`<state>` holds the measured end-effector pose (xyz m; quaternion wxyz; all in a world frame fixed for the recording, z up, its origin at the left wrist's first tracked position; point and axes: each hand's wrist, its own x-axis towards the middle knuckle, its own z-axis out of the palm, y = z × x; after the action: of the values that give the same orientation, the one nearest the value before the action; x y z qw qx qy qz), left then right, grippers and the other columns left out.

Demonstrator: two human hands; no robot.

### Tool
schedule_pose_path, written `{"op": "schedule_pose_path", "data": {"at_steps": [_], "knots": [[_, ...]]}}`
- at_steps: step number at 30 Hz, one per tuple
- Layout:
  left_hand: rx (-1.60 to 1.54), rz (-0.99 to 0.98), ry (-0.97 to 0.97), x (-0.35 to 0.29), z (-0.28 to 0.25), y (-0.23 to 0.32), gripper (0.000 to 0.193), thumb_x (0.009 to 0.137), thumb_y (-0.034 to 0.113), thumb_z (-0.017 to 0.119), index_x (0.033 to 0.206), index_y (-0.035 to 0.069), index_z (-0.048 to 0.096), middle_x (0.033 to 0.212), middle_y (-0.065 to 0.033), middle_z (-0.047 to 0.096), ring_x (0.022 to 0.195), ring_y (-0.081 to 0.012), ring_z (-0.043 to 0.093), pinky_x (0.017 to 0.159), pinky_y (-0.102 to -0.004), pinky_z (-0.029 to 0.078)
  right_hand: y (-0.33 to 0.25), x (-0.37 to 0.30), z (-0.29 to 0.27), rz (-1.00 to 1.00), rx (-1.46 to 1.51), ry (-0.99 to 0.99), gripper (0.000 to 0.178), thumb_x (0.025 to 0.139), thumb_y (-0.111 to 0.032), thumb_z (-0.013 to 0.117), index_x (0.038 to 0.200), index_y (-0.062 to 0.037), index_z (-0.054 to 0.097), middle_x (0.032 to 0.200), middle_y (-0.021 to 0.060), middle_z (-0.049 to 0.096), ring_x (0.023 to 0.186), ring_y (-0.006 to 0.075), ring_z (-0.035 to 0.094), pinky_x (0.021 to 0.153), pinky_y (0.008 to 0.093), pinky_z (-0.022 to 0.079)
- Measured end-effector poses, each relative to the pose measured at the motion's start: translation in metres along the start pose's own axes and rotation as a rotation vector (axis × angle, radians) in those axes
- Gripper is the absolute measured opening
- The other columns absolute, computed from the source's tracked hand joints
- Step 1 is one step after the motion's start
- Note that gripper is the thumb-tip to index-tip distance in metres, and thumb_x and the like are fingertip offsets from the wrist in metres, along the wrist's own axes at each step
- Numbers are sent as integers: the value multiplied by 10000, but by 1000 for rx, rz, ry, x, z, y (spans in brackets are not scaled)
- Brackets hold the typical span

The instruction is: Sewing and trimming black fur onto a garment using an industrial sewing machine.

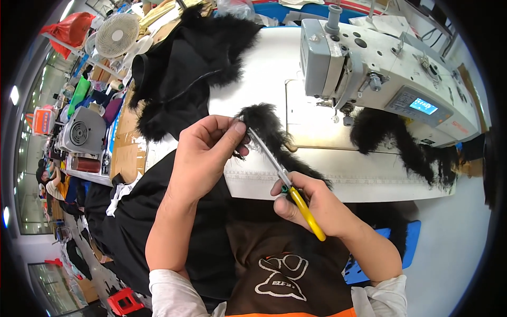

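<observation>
A strip of black fur trim (261, 119) hangs from my left hand (208, 145), whose thumb and fingers pinch its upper end. In my right hand (317, 203) is a pair of scissors (305, 211) with yellow handles, my fingers wrapped around them. Their metal blades point up and left, the tips close beside the pinched end of the fur. Whether the blades touch the fur I cannot tell. The strip trails down to the right behind the blades, over the edge of the white sewing table (369, 182).
A sewing machine (380, 68) with a lit display stands at the right, more black fur (380, 132) under its arm. Black fur-edged fabric (185, 63) lies on the table's left. Black cloth (137, 222) drapes beside my left arm. Further left are a fan (117, 34) and a cluttered bench.
</observation>
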<state>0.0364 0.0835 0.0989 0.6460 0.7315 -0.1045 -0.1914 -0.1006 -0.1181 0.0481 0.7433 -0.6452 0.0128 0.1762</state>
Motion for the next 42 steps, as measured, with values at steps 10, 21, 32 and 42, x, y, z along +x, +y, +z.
{"op": "schedule_pose_path", "data": {"at_steps": [10, 21, 32, 42], "knots": [[27, -20, 14, -3, -1, -2, 204, 1045, 176, 737, 1123, -12, 728, 931, -29, 766, 781, -92, 731, 687, -214, 512, 7, 6, -2, -21, -70, -25, 488, 1070, -537, 631, 1016, -56, 569, 832, -58, 490, 764, 62, 424, 704, 231, 404], [56, -26, -21, 2, 1, -6, 213, 1053, 139, 715, 1114, -63, 744, 906, -69, 785, 802, -106, 748, 712, -230, 540, -10, 12, -5, 2, -187, 23, 619, 1024, -583, 695, 1136, 24, 656, 928, 67, 675, 871, 124, 575, 831, 324, 524], [96, -61, -40, 16, -10, -22, 209, 1051, 160, 723, 1085, -46, 740, 907, -62, 779, 775, -117, 738, 708, -249, 534, -20, 29, -15, 111, -581, 78, 637, 1072, -577, 612, 934, 41, 678, 675, 82, 575, 688, 138, 497, 650, 369, 479], [564, 172, 287, 24, -43, -63, 232, 1042, 113, 693, 1198, -58, 682, 947, -130, 764, 806, -186, 742, 752, -311, 570, 4, 7, -48, 192, -377, -72, 712, 1099, -671, 438, 923, -16, 654, 777, 30, 590, 747, 146, 556, 728, 329, 498]]}}
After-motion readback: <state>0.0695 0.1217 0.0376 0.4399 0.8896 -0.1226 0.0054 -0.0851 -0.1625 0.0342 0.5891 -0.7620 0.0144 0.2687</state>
